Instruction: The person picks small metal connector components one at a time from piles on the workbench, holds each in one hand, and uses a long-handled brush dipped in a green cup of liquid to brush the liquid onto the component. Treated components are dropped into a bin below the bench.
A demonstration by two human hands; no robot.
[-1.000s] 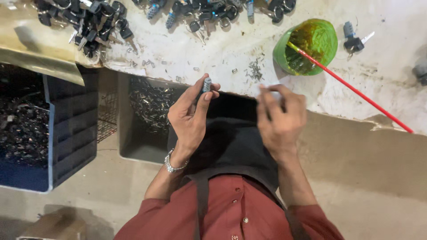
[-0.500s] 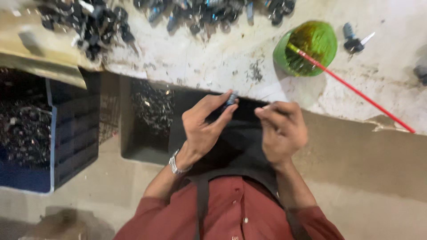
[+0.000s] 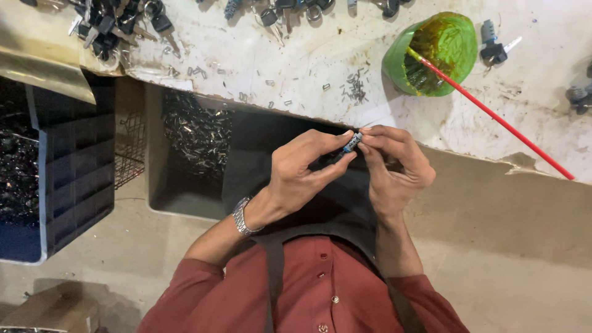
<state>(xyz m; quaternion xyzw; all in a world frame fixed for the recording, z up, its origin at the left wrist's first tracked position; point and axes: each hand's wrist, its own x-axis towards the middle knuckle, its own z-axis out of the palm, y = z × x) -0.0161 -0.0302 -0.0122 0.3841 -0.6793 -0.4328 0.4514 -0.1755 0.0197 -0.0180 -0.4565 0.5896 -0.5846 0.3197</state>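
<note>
Both hands meet over the dark apron (image 3: 290,154), just below the near edge of the worn white workbench (image 3: 296,61), and between them sits a small dark metal cylinder (image 3: 349,144) with a pale bluish end. The left hand (image 3: 302,169) pinches it narrowly between thumb and forefinger, wrist cocked back with a metal watch (image 3: 242,216) at its 8 o'clock; the right hand (image 3: 394,163) closes in from 3 o'clock, its fingertips (image 3: 369,137) bunched tight on the pale end, so both grips are closed on the one piece. Judging by this, the step is a fine fit or check of something at the cylinder's tip, and it seems best done by keeping the left hand as a steady vice, resting both forearms against the body, and letting only the right fingertips turn or press, straight along the cylinder's axis so nothing tiny slips into the lap. At 1 o'clock from the hands a green bowl (image 3: 439,55) of yellowish grease holds a red stick (image 3: 493,114) leaning out toward 4 o'clock. Loose small pins (image 3: 354,86) lie at 12 o'clock, a heap of keys (image 3: 117,24) at 10 o'clock, a grey bin of metal parts (image 3: 191,132) at 9 o'clock and a blue crate (image 3: 74,179) beyond it.
</note>
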